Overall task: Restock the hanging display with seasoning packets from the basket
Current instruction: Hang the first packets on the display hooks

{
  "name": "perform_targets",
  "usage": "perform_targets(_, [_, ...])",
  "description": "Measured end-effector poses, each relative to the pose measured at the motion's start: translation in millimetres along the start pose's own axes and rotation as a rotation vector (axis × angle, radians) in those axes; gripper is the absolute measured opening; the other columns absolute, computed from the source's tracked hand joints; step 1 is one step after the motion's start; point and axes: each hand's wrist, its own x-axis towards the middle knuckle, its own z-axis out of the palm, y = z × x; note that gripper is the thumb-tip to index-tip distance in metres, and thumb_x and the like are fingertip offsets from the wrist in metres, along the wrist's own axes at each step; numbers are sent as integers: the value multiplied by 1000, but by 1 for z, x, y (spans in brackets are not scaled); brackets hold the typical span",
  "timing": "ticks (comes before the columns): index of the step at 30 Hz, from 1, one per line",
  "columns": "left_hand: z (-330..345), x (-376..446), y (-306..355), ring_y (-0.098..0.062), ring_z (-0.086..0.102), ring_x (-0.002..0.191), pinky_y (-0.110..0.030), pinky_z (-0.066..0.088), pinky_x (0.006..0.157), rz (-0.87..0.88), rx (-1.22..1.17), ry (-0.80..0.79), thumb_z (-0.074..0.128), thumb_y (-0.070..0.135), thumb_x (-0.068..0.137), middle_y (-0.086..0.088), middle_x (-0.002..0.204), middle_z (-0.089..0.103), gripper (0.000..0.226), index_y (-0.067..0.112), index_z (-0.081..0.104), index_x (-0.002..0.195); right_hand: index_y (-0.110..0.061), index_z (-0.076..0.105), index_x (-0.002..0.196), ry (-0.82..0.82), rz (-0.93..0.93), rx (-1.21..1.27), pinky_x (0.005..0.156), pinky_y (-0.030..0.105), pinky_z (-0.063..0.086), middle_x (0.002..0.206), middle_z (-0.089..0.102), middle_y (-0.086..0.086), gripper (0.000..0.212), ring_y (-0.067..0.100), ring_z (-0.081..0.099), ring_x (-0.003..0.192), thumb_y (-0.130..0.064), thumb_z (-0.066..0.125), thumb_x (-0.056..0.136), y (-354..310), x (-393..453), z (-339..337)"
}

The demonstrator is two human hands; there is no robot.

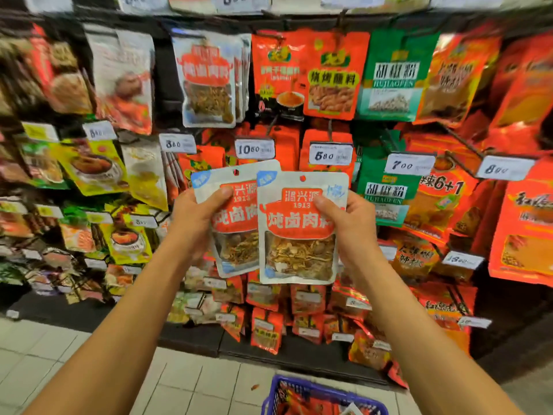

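White packets (299, 229) between both hands (353, 223)

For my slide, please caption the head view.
Left hand and right hand each hold a packet before the display.

We raise both bare forearms toward twelve o'clock, our left hand (196, 217) and right hand (350, 223) each curled in a thumb-forward pinching grip, side by side

2 seasoning packets (294, 229) overlap before the hanging display (329, 85), right one frontmost; basket (323, 396) on floor (185, 384) below.
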Motion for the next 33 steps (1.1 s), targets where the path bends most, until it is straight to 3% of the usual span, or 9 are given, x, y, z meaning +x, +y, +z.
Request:
perform_targets(4, [-39,27,53,-18,76,74,-31,59,57,119,20,16,77,28,83,-1,91,80,11,32,80,92,-22,75,91,16,-109,-23,61,25,59,84,79,-7,11,11,75,75,-14,76,84,-44,29,52])
perform_targets(7, [-70,48,88,-18,75,68,-30,58,52,183,11,19,77,32,81,-1,87,79,12,32,80,93,-20,74,91,45,-138,-43,71,40,63,87,79,0,10,21,76,81,-17,75,81,-69,53,90])
perform_targets(10, [-98,74,113,-21,76,72,-32,60,55,236,-1,32,81,36,75,-4,91,79,25,24,77,97,-20,73,91,69,-180,-83,81,50,61,95,78,7,13,30,75,90,-8,73,88,-85,81,124])
perform_targets(13, [-120,98,126,-21,76,74,-32,60,57,289,15,13,77,30,83,-3,92,79,21,22,74,102,-19,73,88,81,-196,-82,77,45,62,84,79,0,16,23,76,81,-4,71,88,-93,107,160])
perform_targets(18, [-144,142,134,-19,76,81,-33,61,67,293,-3,29,72,19,92,-1,94,80,16,16,70,107,-17,73,92,104,-185,-106,86,55,60,97,78,10,2,33,75,92,-19,73,92,-87,141,219])
perform_targets(23, [-153,183,140,-24,78,84,-37,62,70,223,3,17,74,31,91,-6,96,79,28,16,66,112,-24,72,84,143,-145,-151,78,47,63,79,79,-5,11,23,77,80,-34,74,89,-87,173,258])
perform_targets(28, [-150,211,150,-28,77,89,-42,62,76,232,78,-69,74,36,90,-7,98,79,28,17,67,110,-16,71,79,165,-138,-189,80,54,61,79,78,4,17,27,77,80,-30,73,87,-100,197,283])
perform_targets(33, [-145,225,160,-17,77,83,-32,62,69,252,107,-98,73,37,91,4,91,80,17,24,66,100,-17,70,69,243,-187,-206,58,34,54,62,73,-7,13,11,71,57,-23,69,81,-97,203,301])
